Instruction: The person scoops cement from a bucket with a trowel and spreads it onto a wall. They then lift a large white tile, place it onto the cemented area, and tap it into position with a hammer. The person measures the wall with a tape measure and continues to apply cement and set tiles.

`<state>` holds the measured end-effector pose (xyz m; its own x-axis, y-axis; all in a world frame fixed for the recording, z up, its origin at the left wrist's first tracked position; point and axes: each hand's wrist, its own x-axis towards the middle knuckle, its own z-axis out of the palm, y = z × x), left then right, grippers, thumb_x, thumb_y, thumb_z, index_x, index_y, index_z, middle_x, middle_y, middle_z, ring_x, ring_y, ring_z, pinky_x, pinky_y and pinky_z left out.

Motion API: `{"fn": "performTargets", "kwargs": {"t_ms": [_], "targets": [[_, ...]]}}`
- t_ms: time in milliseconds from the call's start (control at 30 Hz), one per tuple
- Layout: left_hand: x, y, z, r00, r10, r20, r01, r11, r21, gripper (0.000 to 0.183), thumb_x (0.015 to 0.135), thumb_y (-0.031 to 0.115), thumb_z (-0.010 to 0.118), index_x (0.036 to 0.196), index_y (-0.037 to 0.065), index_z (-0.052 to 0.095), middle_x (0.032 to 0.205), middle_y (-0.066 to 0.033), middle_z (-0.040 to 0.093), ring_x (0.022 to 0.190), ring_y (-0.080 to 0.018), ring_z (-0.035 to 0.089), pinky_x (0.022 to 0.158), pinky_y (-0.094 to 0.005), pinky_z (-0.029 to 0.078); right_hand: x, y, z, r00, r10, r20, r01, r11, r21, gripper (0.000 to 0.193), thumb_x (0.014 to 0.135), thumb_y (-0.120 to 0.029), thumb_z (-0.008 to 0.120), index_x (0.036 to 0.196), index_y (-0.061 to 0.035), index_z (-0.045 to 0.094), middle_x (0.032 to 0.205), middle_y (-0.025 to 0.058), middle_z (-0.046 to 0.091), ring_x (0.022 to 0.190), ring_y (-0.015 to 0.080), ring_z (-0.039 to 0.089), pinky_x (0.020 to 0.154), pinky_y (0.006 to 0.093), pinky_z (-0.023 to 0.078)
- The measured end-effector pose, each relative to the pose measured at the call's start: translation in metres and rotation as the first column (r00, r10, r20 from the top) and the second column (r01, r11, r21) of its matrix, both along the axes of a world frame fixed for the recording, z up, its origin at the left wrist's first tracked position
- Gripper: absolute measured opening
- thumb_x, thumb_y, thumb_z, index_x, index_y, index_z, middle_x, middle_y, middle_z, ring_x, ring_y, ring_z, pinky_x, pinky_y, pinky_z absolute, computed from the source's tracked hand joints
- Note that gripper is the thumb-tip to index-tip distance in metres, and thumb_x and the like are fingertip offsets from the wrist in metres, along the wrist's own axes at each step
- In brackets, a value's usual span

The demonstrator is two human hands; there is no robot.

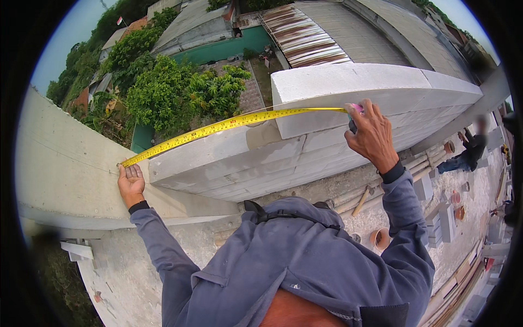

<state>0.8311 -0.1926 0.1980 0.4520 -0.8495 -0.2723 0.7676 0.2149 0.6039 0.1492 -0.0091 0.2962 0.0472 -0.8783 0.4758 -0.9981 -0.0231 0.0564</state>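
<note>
A yellow tape measure [218,127] is stretched over the top of a pale block wall [229,158]. Its end lies against the concrete column [65,147] at the left, where the fingers of my left hand [131,185] hold it. My right hand [371,133] is closed around the tape's case, of which only pink and dark bits show between the fingers. That hand is in front of a higher block [348,82] in the top course. A grey mortar patch [262,134] shows beside this block, below the tape.
Beyond the wall are trees [163,90] and metal roofs [332,32] lower down. Behind me, bamboo poles [403,171], a hammer-like tool [362,200], a clay-coloured bucket [380,238] and loose blocks [447,222] lie on the floor. Another person [468,152] is at the right.
</note>
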Motion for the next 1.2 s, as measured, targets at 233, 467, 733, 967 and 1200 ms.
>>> {"fn": "performTargets", "kwargs": {"t_ms": [233,467,733,967,1200], "targets": [[-0.005,-0.010,0.001,0.998,0.064,-0.022,-0.064,0.998,0.019,0.032,0.102,0.018,0.064,0.130,0.004,0.062,0.132,-0.0066,0.068,0.122,-0.0219,0.062,0.103,-0.0384,0.051,0.008,0.001,-0.006,0.992,-0.121,-0.042,0.121,0.993,-0.002,0.060,0.070,-0.021,0.076,0.129,-0.0152,0.065,0.107,0.0117,0.056,0.098,0.0278,0.060,0.067,0.0416,0.053],[0.002,-0.009,-0.002,0.999,0.018,-0.039,-0.018,1.000,-0.006,0.033,0.101,0.020,0.067,0.129,0.004,0.064,0.134,-0.0054,0.068,0.122,-0.0207,0.061,0.102,-0.0368,0.050,0.007,-0.004,-0.021,0.996,-0.093,0.018,0.094,0.992,-0.079,0.059,0.071,-0.020,0.078,0.128,-0.0170,0.066,0.106,0.0102,0.056,0.095,0.0270,0.060,0.067,0.0411,0.054],[0.000,-0.008,0.004,0.999,0.028,-0.038,-0.027,0.999,0.018,0.032,0.101,0.020,0.067,0.128,0.004,0.064,0.134,-0.0043,0.067,0.124,-0.0202,0.059,0.103,-0.0366,0.049,-0.002,-0.012,-0.033,0.996,-0.066,0.055,0.071,0.991,-0.109,0.061,0.070,-0.019,0.078,0.129,-0.0172,0.066,0.106,0.0101,0.056,0.096,0.0269,0.061,0.067,0.0397,0.056],[0.017,-0.020,-0.006,0.999,0.042,-0.008,-0.042,0.998,0.047,0.037,0.102,0.021,0.065,0.134,0.003,0.061,0.135,-0.0067,0.066,0.120,-0.0220,0.061,0.102,-0.0372,0.051,-0.011,-0.017,-0.036,0.997,-0.077,0.025,0.079,0.992,-0.101,0.061,0.069,-0.020,0.076,0.130,-0.0160,0.066,0.114,0.0133,0.058,0.098,0.0290,0.062,0.068,0.0413,0.056],[0.021,-0.014,-0.012,0.999,0.047,-0.027,-0.047,0.999,0.023,0.029,0.100,0.017,0.069,0.125,0.003,0.064,0.125,-0.0064,0.068,0.117,-0.0238,0.062,0.101,-0.0383,0.050,-0.013,-0.019,-0.027,0.998,-0.049,0.030,0.051,0.994,-0.097,0.060,0.069,-0.019,0.075,0.128,-0.0154,0.067,0.114,0.0148,0.059,0.099,0.0304,0.063,0.070,0.0416,0.056]]}}
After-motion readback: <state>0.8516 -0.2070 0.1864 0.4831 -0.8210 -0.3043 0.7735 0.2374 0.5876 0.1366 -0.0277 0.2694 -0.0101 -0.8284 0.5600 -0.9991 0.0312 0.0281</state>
